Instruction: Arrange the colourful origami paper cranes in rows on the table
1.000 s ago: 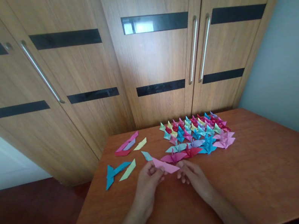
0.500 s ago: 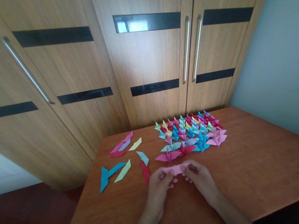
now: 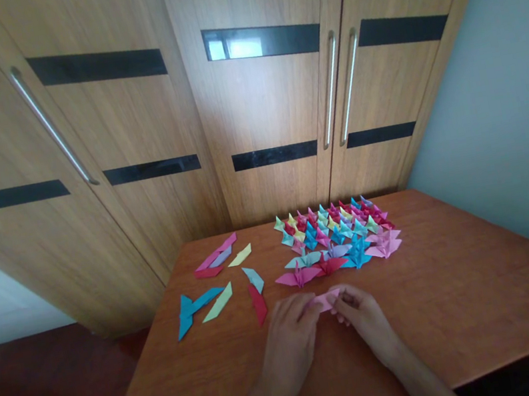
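Observation:
A pale pink strip of folded paper (image 3: pixel 326 302) is held level between my two hands, just above the table's near middle. My left hand (image 3: pixel 290 329) pinches its left end, with the back of the hand turned up and covering that part. At the right end, my right hand (image 3: pixel 357 311) grips the paper between thumb and fingers. Just beyond the hands sit a magenta paper crane (image 3: pixel 298 276) and a red paper crane (image 3: pixel 330 264). A red folded paper piece (image 3: pixel 258 304) lies left of my left hand.
Rows of small paper cranes (image 3: pixel 322 225) fill the table's back middle, with a blue crane (image 3: pixel 357 252) in front. Several folded strips, including a yellow-green one (image 3: pixel 218 302) and blue ones (image 3: pixel 185 316), lie on the left. Behind the wooden table (image 3: pixel 460 273) stands a wardrobe (image 3: pixel 263 103).
My left hand has turned over, back upward, and slid right along the pink paper, hiding more of it. My right hand has shifted slightly right.

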`<act>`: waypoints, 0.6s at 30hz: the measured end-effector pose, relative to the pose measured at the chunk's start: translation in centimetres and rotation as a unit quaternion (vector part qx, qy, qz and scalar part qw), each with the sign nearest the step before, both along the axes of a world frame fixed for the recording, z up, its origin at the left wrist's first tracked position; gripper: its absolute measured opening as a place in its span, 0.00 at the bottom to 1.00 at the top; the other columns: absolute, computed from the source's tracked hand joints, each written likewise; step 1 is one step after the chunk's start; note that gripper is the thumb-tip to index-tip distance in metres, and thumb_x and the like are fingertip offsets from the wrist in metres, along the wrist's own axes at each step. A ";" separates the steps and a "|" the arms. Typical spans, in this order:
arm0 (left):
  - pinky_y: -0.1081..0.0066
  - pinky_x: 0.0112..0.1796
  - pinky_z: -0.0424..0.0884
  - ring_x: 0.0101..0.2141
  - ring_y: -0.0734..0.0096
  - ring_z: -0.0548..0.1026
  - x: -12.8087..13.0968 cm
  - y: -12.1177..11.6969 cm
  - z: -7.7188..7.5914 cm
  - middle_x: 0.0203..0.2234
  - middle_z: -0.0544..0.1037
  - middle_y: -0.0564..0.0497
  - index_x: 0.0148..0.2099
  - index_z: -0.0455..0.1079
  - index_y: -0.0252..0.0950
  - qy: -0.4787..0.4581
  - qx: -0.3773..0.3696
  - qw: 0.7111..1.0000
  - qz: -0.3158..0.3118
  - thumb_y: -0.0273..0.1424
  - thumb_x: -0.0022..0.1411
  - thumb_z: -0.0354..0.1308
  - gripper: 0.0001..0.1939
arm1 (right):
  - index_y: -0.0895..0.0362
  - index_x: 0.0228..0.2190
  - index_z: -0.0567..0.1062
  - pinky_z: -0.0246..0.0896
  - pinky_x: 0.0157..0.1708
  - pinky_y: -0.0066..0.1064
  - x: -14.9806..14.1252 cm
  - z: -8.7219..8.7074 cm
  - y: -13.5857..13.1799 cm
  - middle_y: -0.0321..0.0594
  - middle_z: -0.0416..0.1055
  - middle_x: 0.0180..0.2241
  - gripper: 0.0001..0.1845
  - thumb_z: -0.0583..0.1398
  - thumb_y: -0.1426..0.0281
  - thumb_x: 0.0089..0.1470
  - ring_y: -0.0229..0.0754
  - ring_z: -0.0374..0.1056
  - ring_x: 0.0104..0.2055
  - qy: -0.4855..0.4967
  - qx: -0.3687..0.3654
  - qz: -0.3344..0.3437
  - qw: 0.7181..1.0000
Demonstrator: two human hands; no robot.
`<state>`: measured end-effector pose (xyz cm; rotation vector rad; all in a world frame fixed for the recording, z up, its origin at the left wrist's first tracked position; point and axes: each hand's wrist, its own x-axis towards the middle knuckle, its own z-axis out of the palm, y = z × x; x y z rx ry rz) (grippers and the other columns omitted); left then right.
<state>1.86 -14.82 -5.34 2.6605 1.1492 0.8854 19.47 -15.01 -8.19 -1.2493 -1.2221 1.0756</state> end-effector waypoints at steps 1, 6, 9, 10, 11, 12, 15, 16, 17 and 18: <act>0.59 0.46 0.67 0.45 0.62 0.70 0.1 0.2 0.0 0.46 0.74 0.50 0.48 0.69 0.42 0.008 0.002 1.000 -0.004 0.24 0.61 0.52 0.14 | 0.58 0.30 0.72 0.55 0.20 0.24 0.1 -0.1 -0.1 0.35 0.67 0.22 0.20 0.58 0.52 0.50 0.35 0.61 0.21 -0.005 0.000 -0.001 1.000; 0.60 0.45 0.68 0.43 0.63 0.72 0.4 1.6 -0.2 0.43 0.75 0.51 0.44 0.71 0.40 0.063 -0.016 0.998 0.016 0.24 0.61 0.52 0.11 | 0.57 0.35 0.74 0.61 0.24 0.26 1.3 -0.6 -0.8 0.38 0.70 0.23 0.21 0.55 0.53 0.52 0.39 0.66 0.24 -0.113 0.031 -0.077 0.990; 0.61 0.45 0.68 0.43 0.63 0.72 0.8 2.4 -0.4 0.43 0.75 0.50 0.41 0.72 0.39 0.112 -0.030 0.993 0.028 0.23 0.61 0.51 0.10 | 0.56 0.36 0.74 0.63 0.28 0.27 2.1 -1.0 -1.3 0.39 0.73 0.25 0.19 0.54 0.55 0.53 0.41 0.69 0.27 -0.191 0.044 -0.123 0.973; 0.61 0.45 0.68 0.44 0.62 0.72 0.9 2.6 -0.5 0.44 0.75 0.49 0.41 0.72 0.38 0.125 -0.027 0.991 0.031 0.23 0.61 0.51 0.10 | 0.56 0.36 0.74 0.63 0.29 0.28 2.3 -1.0 -1.5 0.39 0.73 0.26 0.19 0.53 0.56 0.54 0.41 0.69 0.28 -0.207 0.045 -0.129 0.969; 0.60 0.46 0.68 0.46 0.61 0.71 1.1 2.6 -0.6 0.46 0.74 0.48 0.40 0.72 0.37 0.136 -0.021 0.990 0.033 0.23 0.61 0.51 0.10 | 0.56 0.36 0.74 0.63 0.29 0.28 2.4 -1.1 -1.6 0.39 0.73 0.26 0.18 0.52 0.57 0.54 0.41 0.69 0.28 -0.218 0.045 -0.130 0.966; 0.60 0.47 0.68 0.48 0.60 0.70 1.2 2.4 -0.8 0.48 0.73 0.47 0.41 0.72 0.37 0.145 -0.011 0.989 0.033 0.23 0.61 0.50 0.11 | 0.56 0.36 0.74 0.63 0.30 0.28 2.4 -1.1 -1.7 0.39 0.73 0.26 0.18 0.52 0.58 0.55 0.42 0.69 0.28 -0.226 0.045 -0.129 0.964; 0.58 0.50 0.65 0.51 0.59 0.68 1.6 1.0 -1.1 0.52 0.70 0.46 0.47 0.71 0.37 0.156 0.012 0.987 0.032 0.23 0.62 0.49 0.14 | 0.56 0.36 0.74 0.63 0.29 0.28 2.3 -0.9 -1.8 0.40 0.73 0.26 0.17 0.51 0.59 0.55 0.42 0.69 0.28 -0.243 0.047 -0.123 0.961; 0.57 0.51 0.64 0.51 0.58 0.67 1.6 0.4 -1.2 0.53 0.70 0.46 0.49 0.69 0.37 0.156 0.009 0.987 0.034 0.23 0.62 0.48 0.15 | 0.56 0.35 0.74 0.63 0.29 0.28 2.3 -0.8 -1.8 0.40 0.73 0.26 0.17 0.51 0.59 0.55 0.42 0.69 0.27 -0.246 0.049 -0.122 0.960; 0.57 0.52 0.63 0.52 0.58 0.67 1.7 -0.3 -1.3 0.54 0.69 0.45 0.52 0.68 0.37 0.155 -0.001 0.987 0.038 0.25 0.62 0.48 0.16 | 0.56 0.35 0.74 0.63 0.29 0.28 2.2 -0.8 -1.8 0.40 0.74 0.26 0.17 0.51 0.60 0.55 0.42 0.69 0.27 -0.248 0.051 -0.120 0.960; 0.57 0.53 0.62 0.53 0.57 0.66 1.7 -1.0 -1.4 0.55 0.68 0.45 0.54 0.66 0.36 0.153 -0.017 0.987 0.043 0.28 0.63 0.48 0.18 | 0.55 0.35 0.74 0.63 0.29 0.28 2.1 -0.7 -1.7 0.40 0.74 0.26 0.17 0.51 0.60 0.55 0.42 0.69 0.27 -0.250 0.053 -0.118 0.960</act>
